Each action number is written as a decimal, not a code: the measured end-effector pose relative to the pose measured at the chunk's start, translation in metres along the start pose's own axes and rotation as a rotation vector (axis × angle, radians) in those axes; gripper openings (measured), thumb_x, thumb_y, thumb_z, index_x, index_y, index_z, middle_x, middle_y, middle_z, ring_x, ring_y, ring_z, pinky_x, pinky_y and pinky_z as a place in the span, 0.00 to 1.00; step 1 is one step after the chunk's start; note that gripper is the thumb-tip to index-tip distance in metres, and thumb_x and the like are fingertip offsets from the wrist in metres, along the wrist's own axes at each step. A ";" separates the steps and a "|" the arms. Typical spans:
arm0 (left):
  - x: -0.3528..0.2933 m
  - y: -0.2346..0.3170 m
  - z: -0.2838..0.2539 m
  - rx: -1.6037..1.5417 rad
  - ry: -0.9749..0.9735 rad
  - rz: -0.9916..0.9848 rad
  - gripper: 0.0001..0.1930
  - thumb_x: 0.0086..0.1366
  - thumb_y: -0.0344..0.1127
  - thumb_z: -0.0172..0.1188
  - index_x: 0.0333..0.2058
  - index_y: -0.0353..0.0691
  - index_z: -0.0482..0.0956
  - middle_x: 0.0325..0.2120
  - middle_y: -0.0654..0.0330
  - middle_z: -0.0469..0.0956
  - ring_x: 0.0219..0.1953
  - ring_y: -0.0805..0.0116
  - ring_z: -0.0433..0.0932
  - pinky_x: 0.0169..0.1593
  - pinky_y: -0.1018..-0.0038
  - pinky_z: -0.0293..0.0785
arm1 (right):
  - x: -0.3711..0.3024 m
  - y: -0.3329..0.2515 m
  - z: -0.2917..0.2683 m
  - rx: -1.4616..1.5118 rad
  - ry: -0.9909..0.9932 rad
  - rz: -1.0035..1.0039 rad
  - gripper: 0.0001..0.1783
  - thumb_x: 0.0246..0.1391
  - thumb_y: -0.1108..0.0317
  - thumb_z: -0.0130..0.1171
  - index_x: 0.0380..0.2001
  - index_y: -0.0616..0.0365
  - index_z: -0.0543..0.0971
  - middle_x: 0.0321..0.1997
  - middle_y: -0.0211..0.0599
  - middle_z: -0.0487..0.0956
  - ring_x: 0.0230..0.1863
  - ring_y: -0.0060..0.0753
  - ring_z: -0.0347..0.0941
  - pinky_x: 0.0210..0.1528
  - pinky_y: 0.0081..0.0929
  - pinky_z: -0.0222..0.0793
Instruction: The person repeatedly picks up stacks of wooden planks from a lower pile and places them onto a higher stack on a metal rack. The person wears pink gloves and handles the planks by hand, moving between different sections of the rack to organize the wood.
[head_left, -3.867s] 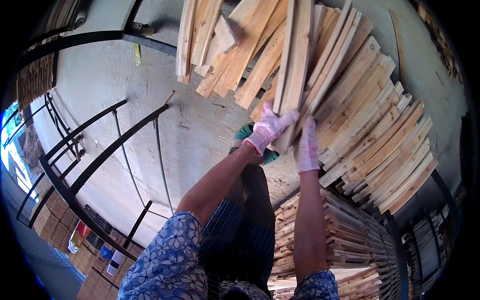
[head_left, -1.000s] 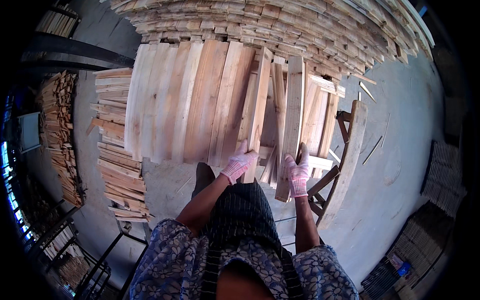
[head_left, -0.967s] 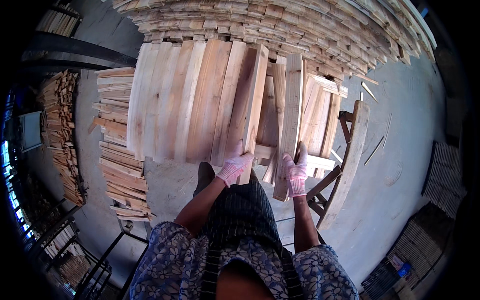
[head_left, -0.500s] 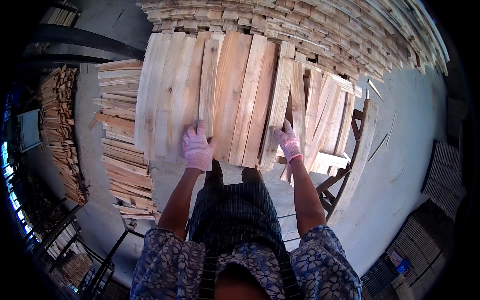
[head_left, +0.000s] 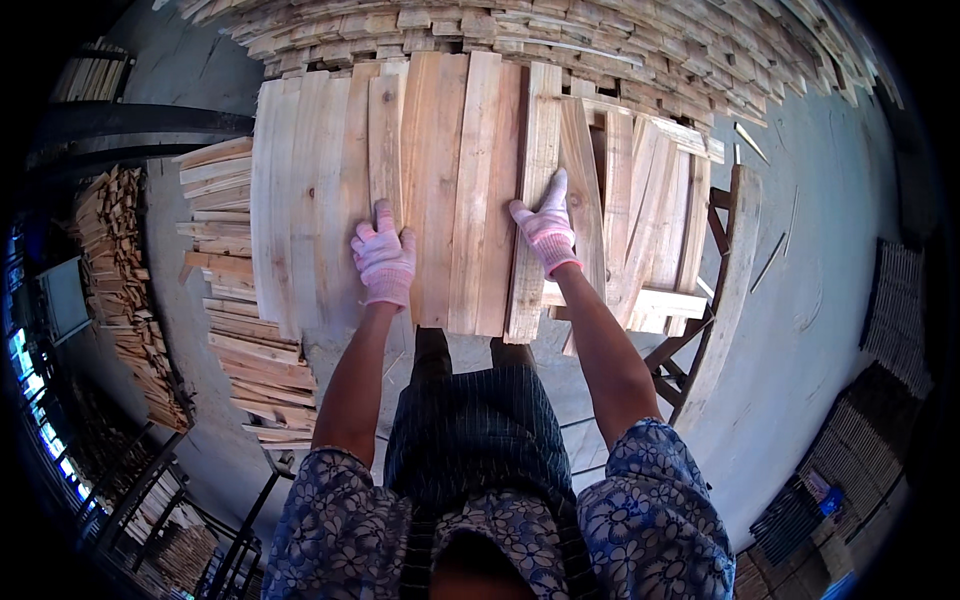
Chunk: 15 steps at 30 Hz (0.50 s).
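Pale wooden planks lie side by side in a wide row in front of me. My left hand, in a pinkish-white knit glove, rests with spread fingers on a narrower plank lying over the row. My right hand, gloved the same way, spans another raised plank, its thumb at the left edge and its index finger along the right edge. The other fingers of that hand are mostly hidden. Just right of it, several planks lie at uneven angles over a wooden frame.
A high stack of planks stands along the far side. To the left lies a pile of boards, with a heap of offcuts beyond it. A wooden beam on a dark metal support stands at right. Thin scraps lie on the floor.
Both hands have moved farther up along their planks, away from me. The right hand's thumb and index finger have spread wider across its plank. The whole view has shifted slightly.
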<state>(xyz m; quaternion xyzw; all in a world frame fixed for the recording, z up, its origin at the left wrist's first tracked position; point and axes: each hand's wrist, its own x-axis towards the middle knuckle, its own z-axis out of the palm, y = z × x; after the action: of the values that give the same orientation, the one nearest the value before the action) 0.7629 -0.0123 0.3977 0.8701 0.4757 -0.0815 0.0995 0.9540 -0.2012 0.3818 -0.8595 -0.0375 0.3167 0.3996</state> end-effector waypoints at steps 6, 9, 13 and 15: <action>-0.065 0.049 -0.027 -0.566 0.060 0.112 0.35 0.65 0.44 0.63 0.68 0.45 0.61 0.50 0.41 0.66 0.50 0.41 0.70 0.56 0.50 0.69 | -0.032 -0.025 -0.065 -0.057 0.076 -0.103 0.57 0.48 0.57 0.70 0.73 0.65 0.48 0.72 0.58 0.57 0.74 0.55 0.55 0.74 0.37 0.55; -0.123 0.107 -0.012 -0.753 0.027 0.339 0.36 0.65 0.44 0.64 0.68 0.43 0.61 0.48 0.44 0.65 0.48 0.48 0.70 0.55 0.54 0.69 | -0.058 -0.006 -0.141 -0.028 0.204 -0.148 0.57 0.46 0.60 0.73 0.72 0.68 0.51 0.71 0.62 0.62 0.72 0.54 0.60 0.73 0.37 0.57; -0.144 0.224 0.036 -0.844 -0.157 0.227 0.40 0.62 0.51 0.64 0.68 0.42 0.59 0.49 0.36 0.67 0.51 0.40 0.71 0.52 0.49 0.71 | -0.061 0.055 -0.238 0.078 0.294 -0.087 0.55 0.48 0.66 0.73 0.73 0.66 0.51 0.71 0.57 0.63 0.71 0.48 0.62 0.71 0.35 0.60; -0.127 0.267 0.042 -0.425 -0.334 0.100 0.50 0.60 0.54 0.64 0.72 0.47 0.45 0.52 0.35 0.65 0.49 0.36 0.73 0.51 0.49 0.75 | -0.068 0.051 -0.261 0.061 0.295 -0.039 0.54 0.49 0.66 0.72 0.72 0.66 0.52 0.71 0.57 0.64 0.70 0.48 0.62 0.71 0.35 0.60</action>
<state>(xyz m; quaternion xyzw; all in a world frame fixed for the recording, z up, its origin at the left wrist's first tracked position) 0.9182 -0.2668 0.4127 0.8266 0.4158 -0.1172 0.3607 1.0404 -0.4308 0.5055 -0.8832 0.0147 0.1801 0.4328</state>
